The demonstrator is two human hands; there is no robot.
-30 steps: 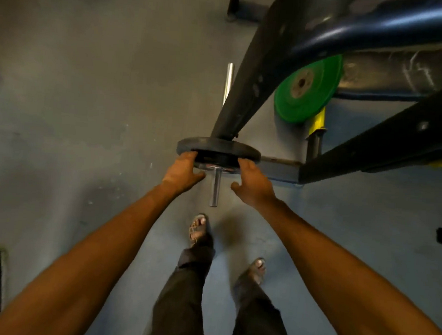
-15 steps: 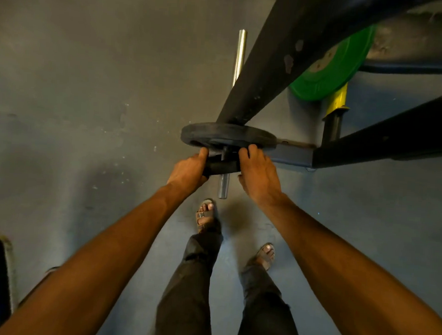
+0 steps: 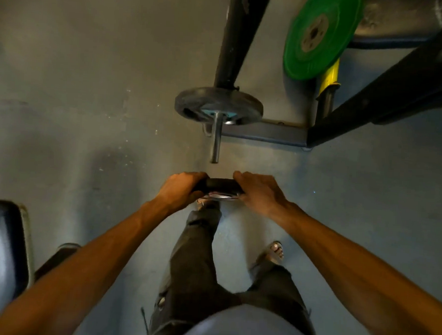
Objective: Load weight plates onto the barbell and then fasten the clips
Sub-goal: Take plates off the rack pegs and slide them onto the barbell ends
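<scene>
Below, bare grey concrete floor (image 3: 77,81); left hand (image 3: 179,189) and right hand (image 3: 261,193), fingers curled, grip a small black plate (image 3: 221,186) clear of the barbell sleeve (image 3: 215,141).

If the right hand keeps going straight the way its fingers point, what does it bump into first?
Probably the big dark plate already on the bar. The right hand points up-frame, right of the bar's tip; depth is unclear.

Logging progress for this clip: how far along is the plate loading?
Done: one dark plate sits on the barbell sleeve. In hand: left hand and right hand hold a smaller plate just off the sleeve's end. Left: sliding it on, fastening clips; none visible.
</scene>
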